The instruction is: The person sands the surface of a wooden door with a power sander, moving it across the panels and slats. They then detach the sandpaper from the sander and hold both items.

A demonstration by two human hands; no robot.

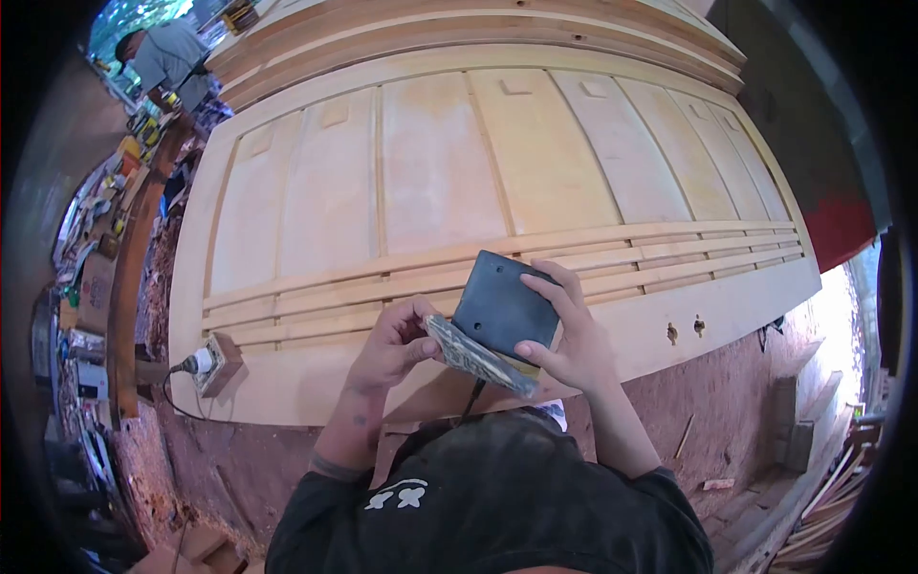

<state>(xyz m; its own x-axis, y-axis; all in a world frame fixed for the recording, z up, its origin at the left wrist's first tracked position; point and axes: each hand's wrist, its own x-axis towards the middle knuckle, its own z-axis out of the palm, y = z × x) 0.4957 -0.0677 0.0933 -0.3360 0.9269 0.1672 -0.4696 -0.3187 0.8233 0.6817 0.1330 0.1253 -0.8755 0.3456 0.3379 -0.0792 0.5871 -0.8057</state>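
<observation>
In the head view, my right hand (564, 330) grips a dark blue-grey square plate (507, 301) with small round holes, fingers on its far edge and thumb on its near corner. My left hand (397, 337) pinches the left end of a worn, grey-streaked flat pad (483, 359), which slants across the plate's near edge. From beneath the pad a black cord (472, 400) runs down toward my body. Both pieces are held above the near edge of a large pale wooden door (430, 172), with panels and slatted strips.
At the door's near left corner sits a wooden outlet box (222, 365) with a plug in it. More wooden boards (459, 33) lie beyond the door. Another person (174, 65) bends over at the far left, near a cluttered bench (100, 258). Wood strips (827, 517) are piled at lower right.
</observation>
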